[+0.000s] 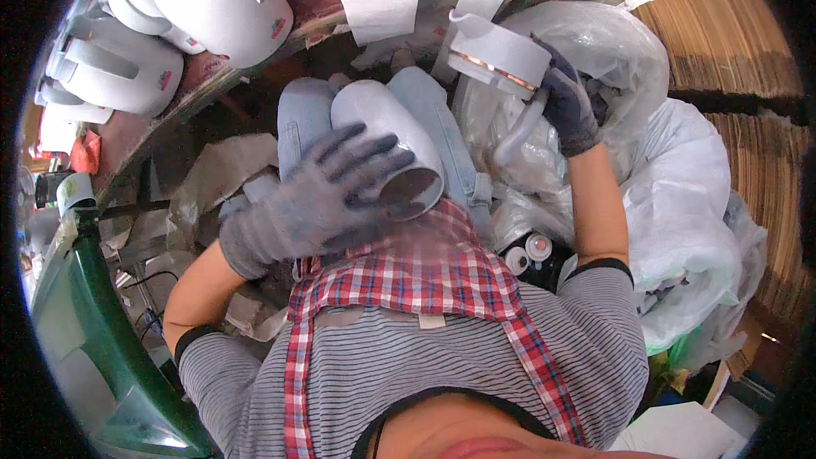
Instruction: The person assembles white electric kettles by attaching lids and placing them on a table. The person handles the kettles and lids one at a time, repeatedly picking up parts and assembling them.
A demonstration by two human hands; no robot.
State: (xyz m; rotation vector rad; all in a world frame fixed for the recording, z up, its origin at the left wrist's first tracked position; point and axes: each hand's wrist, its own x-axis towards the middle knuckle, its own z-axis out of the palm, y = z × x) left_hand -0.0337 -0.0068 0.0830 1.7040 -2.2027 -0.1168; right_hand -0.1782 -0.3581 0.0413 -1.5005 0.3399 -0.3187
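Observation:
My left hand [327, 183], in a grey work glove, is spread with fingers stretched over a white cylindrical jug body [374, 110]. The body lies tilted between my thighs, its round dark opening toward my apron. Whether the fingers touch it I cannot tell. Off to the right, my right hand [569, 106], gloved too, is closed on a white jug top [497, 51] with a pouring spout and a copper-coloured band along its lower edge. A pale handle-like piece hangs down beside the palm. The fingers behind the top are partly hidden.
Several finished-looking white jugs [217, 4] stand on the worn bench [200, 89] at the far left. Clear plastic bags [629, 47] and a white sack [676, 170] crowd the right, beside stacked cardboard [739, 25]. A green machine housing [98, 323] stands at the left.

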